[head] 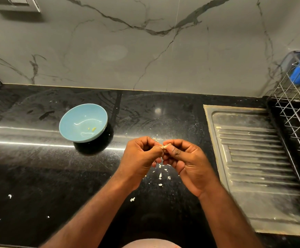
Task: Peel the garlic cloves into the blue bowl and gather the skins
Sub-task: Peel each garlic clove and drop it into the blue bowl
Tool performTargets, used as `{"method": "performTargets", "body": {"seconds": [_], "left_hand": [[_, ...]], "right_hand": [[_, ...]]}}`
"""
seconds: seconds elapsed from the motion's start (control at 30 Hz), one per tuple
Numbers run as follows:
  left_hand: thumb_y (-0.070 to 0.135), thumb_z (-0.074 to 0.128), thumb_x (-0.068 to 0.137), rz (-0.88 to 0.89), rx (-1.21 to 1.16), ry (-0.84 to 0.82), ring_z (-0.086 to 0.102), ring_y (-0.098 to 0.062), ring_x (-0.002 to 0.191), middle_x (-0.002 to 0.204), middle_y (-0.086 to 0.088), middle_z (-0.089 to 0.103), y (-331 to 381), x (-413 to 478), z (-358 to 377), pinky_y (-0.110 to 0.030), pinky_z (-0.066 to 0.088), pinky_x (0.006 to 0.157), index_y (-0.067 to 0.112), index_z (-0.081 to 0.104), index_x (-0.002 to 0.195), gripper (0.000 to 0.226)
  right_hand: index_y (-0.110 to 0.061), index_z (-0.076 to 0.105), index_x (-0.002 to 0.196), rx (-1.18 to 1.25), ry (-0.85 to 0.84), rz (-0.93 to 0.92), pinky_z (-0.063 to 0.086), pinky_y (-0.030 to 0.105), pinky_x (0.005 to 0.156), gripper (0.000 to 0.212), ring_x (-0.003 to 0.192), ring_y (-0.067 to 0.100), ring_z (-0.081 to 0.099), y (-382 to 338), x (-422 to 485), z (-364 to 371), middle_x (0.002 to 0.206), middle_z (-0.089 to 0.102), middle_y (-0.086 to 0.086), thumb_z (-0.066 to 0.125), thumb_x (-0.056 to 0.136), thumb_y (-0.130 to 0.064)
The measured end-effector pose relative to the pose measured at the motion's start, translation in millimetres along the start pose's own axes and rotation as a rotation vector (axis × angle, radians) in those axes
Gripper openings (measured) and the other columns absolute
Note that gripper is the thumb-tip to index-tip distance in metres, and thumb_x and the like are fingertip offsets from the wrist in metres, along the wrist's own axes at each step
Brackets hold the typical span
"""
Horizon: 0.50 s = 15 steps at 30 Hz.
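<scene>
Pinching pale, part-skinned garlic clove [165, 146] between both hands' fingers [174, 151].

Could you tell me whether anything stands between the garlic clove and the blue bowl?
Nothing visible does: only glossy black stone counter lies between the small pale garlic clove, pinched by left hand and right hand, and the round light-blue bowl up-left.

Bowl [83, 122] left of hands [163, 158].
</scene>
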<state>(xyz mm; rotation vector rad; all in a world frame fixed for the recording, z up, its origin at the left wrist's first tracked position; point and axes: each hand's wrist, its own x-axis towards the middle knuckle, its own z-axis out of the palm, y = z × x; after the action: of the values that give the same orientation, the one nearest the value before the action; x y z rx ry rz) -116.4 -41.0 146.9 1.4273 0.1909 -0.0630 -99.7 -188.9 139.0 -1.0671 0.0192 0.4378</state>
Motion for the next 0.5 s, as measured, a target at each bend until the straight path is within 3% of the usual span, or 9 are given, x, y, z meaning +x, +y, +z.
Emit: {"method": "performTargets", "body": {"seconds": [0.13, 0.27, 0.37, 0.5], "left_hand": [[0.023, 0.072, 0.071, 0.036, 0.054, -0.015, 0.056, -0.01, 0.052, 0.061, -0.003, 0.064, -2.8, 1.0, -2.8, -0.022, 0.044, 0.05, 0.01, 0.067, 0.077, 0.015], [0.016, 0.07, 0.081, 0.077, 0.114, -0.005, 0.057, -0.011, 0.056, 0.065, -0.005, 0.065, -7.0, 1.3, -5.7, -0.024, 0.045, 0.051, 0.016, 0.069, 0.078, 0.003], [0.014, 0.071, 0.083, 0.09, 0.117, 0.021, 0.058, -0.011, 0.057, 0.066, -0.004, 0.065, -7.6, 1.5, -6.1, -0.022, 0.045, 0.05, 0.015, 0.069, 0.079, 0.004], [0.003, 0.067, 0.089, 0.11, 0.157, 0.025, 0.058, -0.012, 0.058, 0.067, -0.004, 0.065, -8.0, 2.7, -6.0, -0.023, 0.045, 0.051, 0.015, 0.069, 0.08, 0.014]], "right_hand": [[-0.001, 0.067, 0.109, 0.061, 0.034, 0.055, 0.056, 0.027, 0.068, 0.029, 0.072, 0.017, 0.065, -1.3, 0.6, 2.4, 0.085, 0.07, 0.012, 0.064, 0.081, -0.008], [-0.003, 0.066, 0.104, -0.004, 0.124, -0.02, 0.057, 0.027, 0.065, 0.017, 0.072, 0.02, 0.067, -1.0, 0.5, 3.0, 0.086, 0.07, 0.012, 0.063, 0.087, 0.0], [-0.001, 0.069, 0.106, -0.082, 0.113, -0.049, 0.057, 0.026, 0.069, 0.019, 0.076, 0.019, 0.067, -3.0, -1.0, 3.8, 0.087, 0.072, 0.012, 0.062, 0.09, -0.008], [-0.004, 0.071, 0.109, -0.196, 0.098, -0.08, 0.058, 0.026, 0.073, 0.032, 0.081, 0.018, 0.07, -4.3, -1.0, 4.6, 0.091, 0.075, 0.008, 0.07, 0.079, -0.016]]}}
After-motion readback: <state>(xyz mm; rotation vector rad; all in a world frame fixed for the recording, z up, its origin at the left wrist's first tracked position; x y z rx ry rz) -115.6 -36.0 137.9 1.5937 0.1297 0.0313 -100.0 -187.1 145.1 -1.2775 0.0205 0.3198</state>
